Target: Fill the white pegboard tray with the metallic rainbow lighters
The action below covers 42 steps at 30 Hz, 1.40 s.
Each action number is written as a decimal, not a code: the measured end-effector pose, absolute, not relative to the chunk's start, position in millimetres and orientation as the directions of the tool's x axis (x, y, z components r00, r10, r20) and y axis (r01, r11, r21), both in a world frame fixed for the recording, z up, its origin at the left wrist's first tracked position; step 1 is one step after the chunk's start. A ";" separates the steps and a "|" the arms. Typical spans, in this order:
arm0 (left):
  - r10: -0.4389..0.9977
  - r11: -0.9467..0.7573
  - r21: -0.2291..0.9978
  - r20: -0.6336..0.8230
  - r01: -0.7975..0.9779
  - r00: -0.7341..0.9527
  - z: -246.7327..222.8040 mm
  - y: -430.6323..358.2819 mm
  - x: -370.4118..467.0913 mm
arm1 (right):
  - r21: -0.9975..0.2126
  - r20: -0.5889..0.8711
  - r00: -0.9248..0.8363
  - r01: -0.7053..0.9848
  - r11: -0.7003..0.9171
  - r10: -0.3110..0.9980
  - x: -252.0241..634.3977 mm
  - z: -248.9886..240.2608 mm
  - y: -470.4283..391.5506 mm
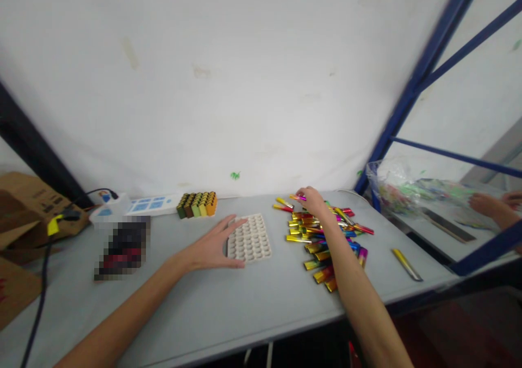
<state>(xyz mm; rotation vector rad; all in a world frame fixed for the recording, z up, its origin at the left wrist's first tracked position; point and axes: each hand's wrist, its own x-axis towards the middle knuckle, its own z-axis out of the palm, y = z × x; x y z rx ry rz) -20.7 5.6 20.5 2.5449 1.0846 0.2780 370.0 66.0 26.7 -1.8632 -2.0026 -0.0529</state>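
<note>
My left hand (pixel 216 245) is spread around the left side of a white tray (pixel 261 256) with rows of round holes, its thumb by the near edge and fingers over the far left corner. My right hand (pixel 312 200) reaches to the far side of a heap of shiny coloured tubes (pixel 302 238). Its fingers are pinched around a pink and orange metallic tube (pixel 297 197), whose end sticks out to the left. The heap is gold, red, blue and purple; my right forearm hides part of it. Two more loose tubes (pixel 284 203) lie left of that hand.
A block of dark and yellow upright pieces (pixel 196 205) stands near the wall, beside a white power strip (pixel 149 205). Further left are a cardboard box (pixel 36 199) and a black cable (pixel 43 286). One gold tube (pixel 406 264) lies right, near a blue frame (pixel 391 129). Another person's hand (pixel 485 203) shows beyond it.
</note>
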 end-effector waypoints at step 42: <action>0.710 -0.641 0.563 0.175 0.522 0.682 -7.1 12.9 -8.9 | -0.542 0.433 -0.411 0.592 0.596 0.803 210.0 37.2 34.0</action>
